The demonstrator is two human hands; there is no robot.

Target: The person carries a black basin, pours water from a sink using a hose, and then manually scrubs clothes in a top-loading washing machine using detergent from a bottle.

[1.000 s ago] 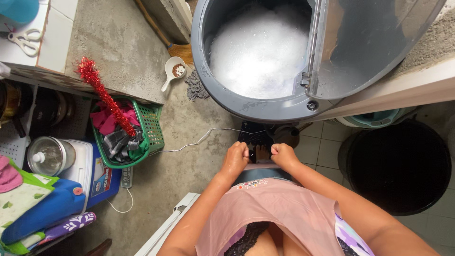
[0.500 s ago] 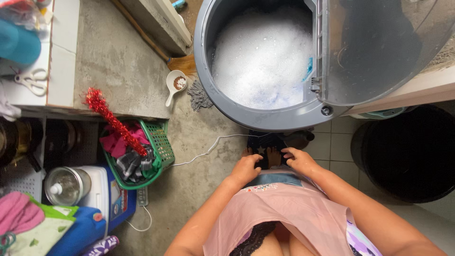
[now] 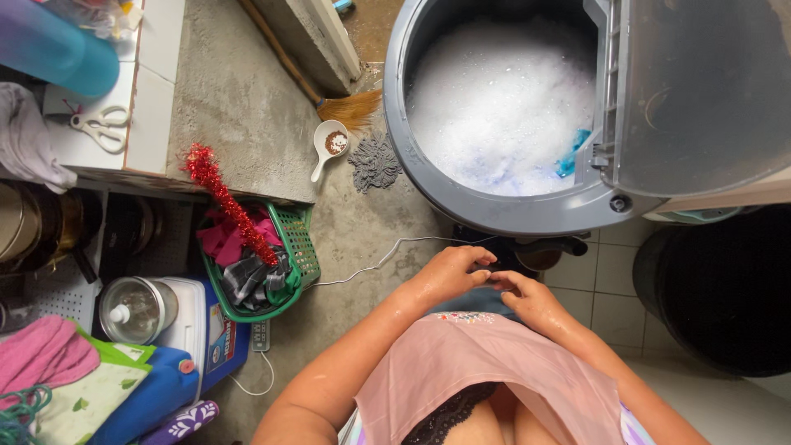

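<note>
I look straight down at my pink top and both wet hands held together in front of my waist. My left hand [image 3: 449, 274] and my right hand [image 3: 527, 298] touch at the fingertips, fingers curled; I cannot see anything held between them. Just beyond them stands a grey round washing tub [image 3: 461, 198] full of white suds, with a bit of blue cloth [image 3: 570, 158] at the right edge of the foam. Its clear lid [image 3: 700, 91] is raised to the right.
A green basket [image 3: 301, 247] with pink and grey cloth and red tinsel stands at the left. A white spoon [image 3: 328, 144], a broom head [image 3: 350, 107] and a white cord [image 3: 371, 265] lie on the concrete floor. A black bin [image 3: 717, 288] stands at the right; shelves with pots at far left.
The view has shifted, with the tub now larger and higher right. My hands stay together at my waist, fingertips touching.
</note>
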